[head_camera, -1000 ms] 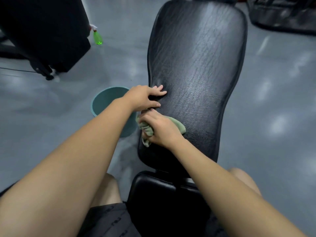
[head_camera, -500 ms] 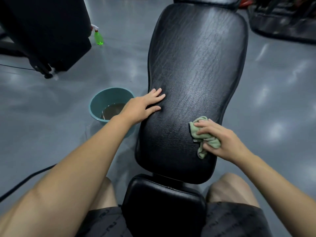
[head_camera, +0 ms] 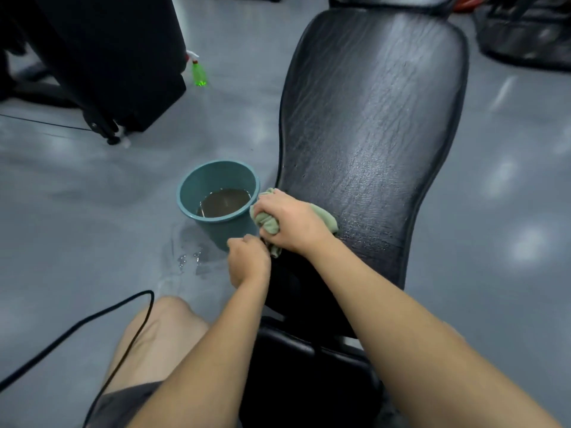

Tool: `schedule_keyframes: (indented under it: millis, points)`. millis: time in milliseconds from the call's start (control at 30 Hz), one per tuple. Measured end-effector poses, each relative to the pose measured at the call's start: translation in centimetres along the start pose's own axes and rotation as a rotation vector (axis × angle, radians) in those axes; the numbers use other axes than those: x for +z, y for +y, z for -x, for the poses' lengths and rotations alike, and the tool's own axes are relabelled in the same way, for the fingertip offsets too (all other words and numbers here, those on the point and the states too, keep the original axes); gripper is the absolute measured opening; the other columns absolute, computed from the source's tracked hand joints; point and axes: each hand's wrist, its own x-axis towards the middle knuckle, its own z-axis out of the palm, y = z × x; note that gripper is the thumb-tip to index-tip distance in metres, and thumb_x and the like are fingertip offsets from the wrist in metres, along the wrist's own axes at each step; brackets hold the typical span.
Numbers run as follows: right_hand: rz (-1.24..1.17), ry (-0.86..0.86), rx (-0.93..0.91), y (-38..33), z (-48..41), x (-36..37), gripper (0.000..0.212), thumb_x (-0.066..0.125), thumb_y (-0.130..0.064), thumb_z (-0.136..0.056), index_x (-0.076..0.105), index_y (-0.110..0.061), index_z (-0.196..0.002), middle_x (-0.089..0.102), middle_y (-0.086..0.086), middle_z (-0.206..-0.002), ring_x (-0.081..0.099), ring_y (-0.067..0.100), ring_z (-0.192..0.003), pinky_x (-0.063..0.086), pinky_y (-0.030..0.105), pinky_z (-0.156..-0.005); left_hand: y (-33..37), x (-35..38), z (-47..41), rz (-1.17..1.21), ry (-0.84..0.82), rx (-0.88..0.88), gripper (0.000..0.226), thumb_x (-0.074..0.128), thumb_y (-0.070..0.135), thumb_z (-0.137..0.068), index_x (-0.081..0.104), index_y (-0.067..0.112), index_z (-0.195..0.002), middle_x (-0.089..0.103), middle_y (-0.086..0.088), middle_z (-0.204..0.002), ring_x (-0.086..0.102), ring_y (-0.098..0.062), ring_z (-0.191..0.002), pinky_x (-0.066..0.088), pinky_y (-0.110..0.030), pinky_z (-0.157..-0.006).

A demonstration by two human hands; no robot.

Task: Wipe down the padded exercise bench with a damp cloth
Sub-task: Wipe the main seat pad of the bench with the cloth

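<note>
The black padded bench back [head_camera: 377, 143] runs away from me, and its seat pad [head_camera: 309, 375] lies between my legs. My right hand [head_camera: 293, 223] grips a bunched green cloth [head_camera: 326, 219] at the pad's lower left edge. The cloth's end hangs down over the side there. My left hand [head_camera: 248, 264] sits just below and to the left, its fingers curled. Its thumb side meets the hanging end of the cloth and seems to pinch it.
A teal bucket [head_camera: 188, 196] of murky water stands on the grey floor right beside my hands, with a small puddle [head_camera: 188, 257] at its base. A green spray bottle [head_camera: 199, 74] and dark gym equipment [head_camera: 102, 57] are at far left. A black cable [head_camera: 102, 316] crosses my left knee.
My right hand swept the cloth from the pad's right side back to its left edge beside the bucket. My left hand left the pad top and dropped down to the cloth's hanging end.
</note>
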Motion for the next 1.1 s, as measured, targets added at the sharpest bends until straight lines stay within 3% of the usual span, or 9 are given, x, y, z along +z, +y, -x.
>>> schedule_keyframes:
  millis: [133, 267, 367, 467, 600, 733, 900, 1033, 1100]
  points:
    - [-0.057, -0.017, -0.057, 0.1, 0.0, -0.7, 0.014, 0.064, -0.015, -0.076, 0.061, -0.016, -0.089, 0.059, -0.003, -0.092, 0.055, 0.024, -0.093, 0.048, 0.046, -0.094, 0.9, 0.3, 0.2, -0.094, -0.016, -0.023, 0.05, 0.028, 0.036, -0.104, 0.055, 0.004, -0.131, 0.056, -0.023, -0.138, 0.053, -0.04, -0.124, 0.039, -0.042, -0.092]
    - [-0.059, -0.019, -0.105, 1.4, 4.5, -3.6, 0.032, 0.077, -0.012, -0.081, 0.069, -0.004, -0.111, 0.064, 0.011, -0.124, 0.057, 0.027, -0.122, 0.041, 0.035, -0.113, 1.1, 0.4, 0.1, -0.171, -0.017, -0.016, 0.059, 0.028, 0.044, -0.1, 0.062, 0.004, -0.128, 0.062, -0.02, -0.131, 0.058, -0.038, -0.115, 0.039, -0.04, -0.086]
    - [-0.027, 0.03, 0.018, 4.0, 10.7, -7.1, 0.036, 0.075, -0.023, -0.086, 0.07, -0.008, -0.118, 0.061, 0.006, -0.135, 0.055, 0.023, -0.132, 0.04, 0.04, -0.115, 0.8, 0.9, 0.1, -0.173, 0.025, 0.004, 0.055, 0.026, 0.042, -0.1, 0.064, 0.008, -0.124, 0.064, -0.016, -0.127, 0.056, -0.035, -0.103, 0.038, -0.041, -0.083]
    - [0.037, 0.116, 0.1, 5.2, 14.0, -9.0, 0.03, 0.075, -0.019, -0.085, 0.072, -0.011, -0.114, 0.062, 0.002, -0.133, 0.055, 0.02, -0.133, 0.045, 0.043, -0.11, 0.8, 1.1, 0.0, -0.185, 0.069, 0.053, 0.053, 0.025, 0.039, -0.101, 0.065, 0.01, -0.12, 0.063, -0.016, -0.129, 0.057, -0.038, -0.113, 0.04, -0.043, -0.087]
    - [0.093, 0.163, 0.078, 4.2, 10.1, -7.8, 0.025, 0.07, -0.022, -0.084, 0.072, -0.009, -0.106, 0.066, 0.004, -0.123, 0.061, 0.02, -0.123, 0.048, 0.032, -0.105, 0.8, 1.3, 0.2, -0.187, 0.141, 0.133, 0.05, 0.027, 0.041, -0.101, 0.067, 0.012, -0.108, 0.066, -0.016, -0.12, 0.058, -0.041, -0.109, 0.043, -0.045, -0.084]
    - [0.069, 0.117, 0.008, 2.5, 2.5, -4.9, 0.022, 0.071, -0.014, -0.08, 0.069, -0.008, -0.102, 0.067, 0.006, -0.112, 0.063, 0.027, -0.113, 0.05, 0.038, -0.099, 0.7, 1.3, 0.4, -0.155, 0.184, 0.173, 0.043, 0.034, 0.042, -0.1, 0.063, 0.01, -0.094, 0.067, -0.015, -0.108, 0.058, -0.04, -0.101, 0.041, -0.042, -0.075]
    - [0.069, -0.005, -0.011, 1.2, -3.4, -2.0, 0.021, 0.067, -0.017, -0.077, 0.066, -0.017, -0.098, 0.064, -0.005, -0.099, 0.059, 0.021, -0.098, 0.052, 0.041, -0.085, 0.5, 1.1, 1.4, -0.11, 0.216, 0.267, 0.034, 0.046, 0.042, -0.1, 0.055, 0.011, -0.089, 0.063, -0.009, -0.103, 0.057, -0.036, -0.097, 0.031, -0.037, -0.07]
    - [0.012, 0.027, -0.084, 2.3, 0.4, -3.9, 0.027, 0.076, -0.015, -0.082, 0.068, -0.01, -0.108, 0.066, 0.003, -0.113, 0.061, 0.023, -0.111, 0.048, 0.034, -0.101, 0.3, 1.3, 1.5, -0.101, 0.236, 0.354, 0.026, 0.045, 0.031, -0.101, 0.05, 0.011, -0.086, 0.06, -0.011, -0.104, 0.055, -0.037, -0.1, 0.029, -0.037, -0.07]
    - [-0.007, 0.084, -0.031, 3.3, 4.2, -5.9, 0.031, 0.077, -0.017, -0.085, 0.069, -0.009, -0.114, 0.066, 0.005, -0.125, 0.06, 0.021, -0.123, 0.047, 0.036, -0.106, 0.2, 1.4, 1.5, -0.11, 0.238, 0.37, 0.024, 0.042, 0.028, -0.101, 0.05, 0.01, -0.088, 0.058, -0.01, -0.102, 0.055, -0.038, -0.1, 0.031, -0.038, -0.07]
